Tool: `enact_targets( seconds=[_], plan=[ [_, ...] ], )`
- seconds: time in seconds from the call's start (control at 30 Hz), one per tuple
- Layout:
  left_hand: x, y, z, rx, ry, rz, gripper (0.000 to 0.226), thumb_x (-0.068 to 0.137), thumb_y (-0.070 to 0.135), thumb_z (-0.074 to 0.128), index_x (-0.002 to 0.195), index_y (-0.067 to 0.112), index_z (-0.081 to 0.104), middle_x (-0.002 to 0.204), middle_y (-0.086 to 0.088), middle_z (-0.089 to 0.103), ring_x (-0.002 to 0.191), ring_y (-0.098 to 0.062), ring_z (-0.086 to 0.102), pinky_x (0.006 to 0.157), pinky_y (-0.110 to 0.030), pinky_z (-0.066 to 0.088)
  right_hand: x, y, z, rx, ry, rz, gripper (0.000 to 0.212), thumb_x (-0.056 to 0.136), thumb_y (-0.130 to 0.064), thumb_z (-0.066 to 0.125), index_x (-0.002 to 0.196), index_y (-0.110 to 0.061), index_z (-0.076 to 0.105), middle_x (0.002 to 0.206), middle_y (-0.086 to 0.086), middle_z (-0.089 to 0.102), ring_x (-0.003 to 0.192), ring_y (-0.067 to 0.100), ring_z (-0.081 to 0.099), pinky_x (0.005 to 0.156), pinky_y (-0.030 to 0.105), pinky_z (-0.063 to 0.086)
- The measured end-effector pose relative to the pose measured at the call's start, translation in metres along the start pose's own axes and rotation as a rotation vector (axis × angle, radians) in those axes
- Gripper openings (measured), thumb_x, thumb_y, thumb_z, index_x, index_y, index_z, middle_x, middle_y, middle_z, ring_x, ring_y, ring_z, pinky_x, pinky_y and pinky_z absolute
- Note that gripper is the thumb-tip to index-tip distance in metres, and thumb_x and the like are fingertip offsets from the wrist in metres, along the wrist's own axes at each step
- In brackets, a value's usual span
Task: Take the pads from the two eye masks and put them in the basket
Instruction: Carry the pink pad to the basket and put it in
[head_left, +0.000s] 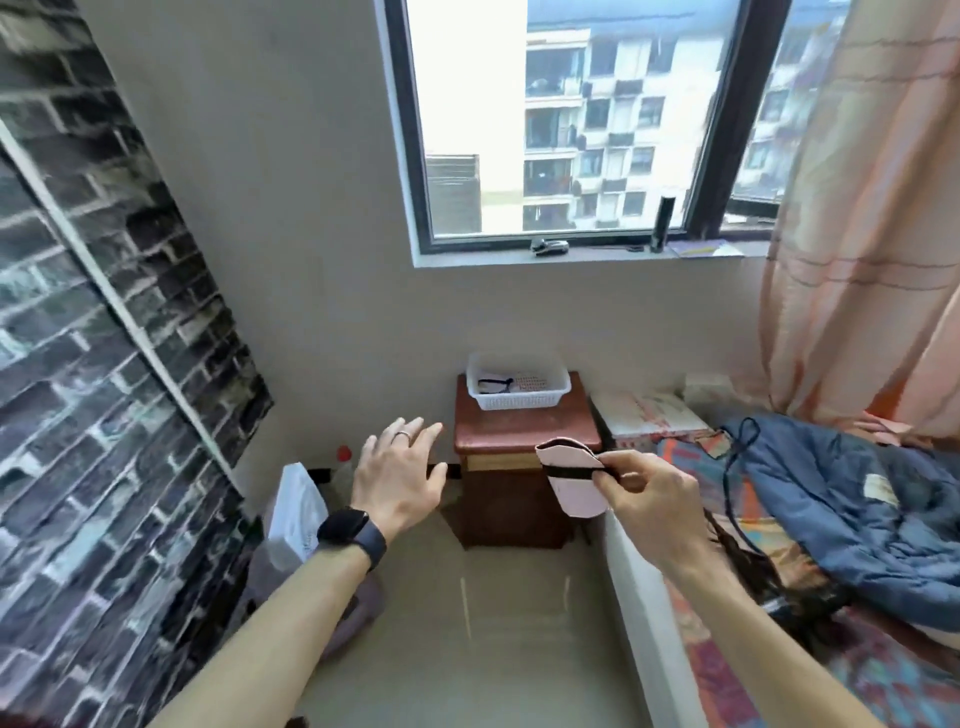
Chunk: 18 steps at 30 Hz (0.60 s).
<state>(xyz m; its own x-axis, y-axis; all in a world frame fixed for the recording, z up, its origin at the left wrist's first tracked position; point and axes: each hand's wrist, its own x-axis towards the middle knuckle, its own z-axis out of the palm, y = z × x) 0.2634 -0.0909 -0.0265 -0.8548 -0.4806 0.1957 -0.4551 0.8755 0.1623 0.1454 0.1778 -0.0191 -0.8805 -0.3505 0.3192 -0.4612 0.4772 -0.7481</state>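
Left hand (397, 475): raised over the floor, fingers (415, 434) spread apart, holding nothing; dark watch (349, 530) on the wrist. Centre: white basket (519, 402) sits on a brown stool (519, 431) below the window, with a dark strap and patterned items inside. Right hand (652, 499): fingers pinched on a pink eye mask (571, 480) by its black strap, in the air near the stool. Far right: blue jacket (841, 499) on the bed.

Daylight pours through the window (561, 119) at upper centre, its sky blown out white. The room is evenly bright, with soft shadows. The brick wall (93, 312) at left is motion-blurred. Wide-angle distortion bends the frame edges; the centre is slightly soft.
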Motion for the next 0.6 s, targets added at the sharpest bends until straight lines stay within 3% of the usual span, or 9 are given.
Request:
enact_targets(
  seconds=[0.2,0.37,0.5,0.6],
  plan=[
    [0.057,-0.075,0.004,0.029,-0.018,-0.047,0.057,0.091,0.045,0.047,0.145,0.029,0.04,0.154,0.0,0.04,0.146,-0.021,0.026,0.116,-0.045,0.025,0.056,-0.033,0.056,-0.082,0.073,-0.08,0.017,0.078,-0.016,0.076,0.093,-0.025,0.078,0.083,-0.007,0.073,0.065,0.005,0.066,0.069,0.022,0.05],
    [0.099,-0.108,0.023,0.007,-0.04,-0.078,0.055,0.09,0.043,0.049,0.143,0.031,0.043,0.152,0.001,0.043,0.144,-0.021,0.029,0.115,-0.044,0.026,0.098,-0.033,0.087,-0.085,0.052,-0.064,0.018,0.079,-0.016,0.076,0.094,-0.026,0.077,0.081,-0.01,0.071,0.067,0.005,0.067,0.069,0.009,0.044],
    [0.135,-0.124,0.047,-0.003,-0.075,-0.086,0.054,0.091,0.042,0.048,0.143,0.032,0.043,0.153,0.003,0.042,0.145,-0.02,0.028,0.115,-0.044,0.025,0.138,-0.021,0.118,-0.053,0.018,-0.039,0.017,0.08,-0.017,0.075,0.094,-0.026,0.077,0.084,-0.01,0.072,0.07,0.004,0.068,0.073,0.016,0.05],
    [0.173,-0.135,0.069,0.006,-0.106,-0.089,0.054,0.091,0.042,0.049,0.143,0.033,0.043,0.153,0.003,0.041,0.145,-0.019,0.028,0.115,-0.043,0.025,0.174,-0.004,0.147,-0.032,0.009,-0.002,0.016,0.08,-0.017,0.075,0.093,-0.026,0.077,0.085,-0.01,0.072,0.071,0.005,0.068,0.072,0.007,0.045]
  ],
)
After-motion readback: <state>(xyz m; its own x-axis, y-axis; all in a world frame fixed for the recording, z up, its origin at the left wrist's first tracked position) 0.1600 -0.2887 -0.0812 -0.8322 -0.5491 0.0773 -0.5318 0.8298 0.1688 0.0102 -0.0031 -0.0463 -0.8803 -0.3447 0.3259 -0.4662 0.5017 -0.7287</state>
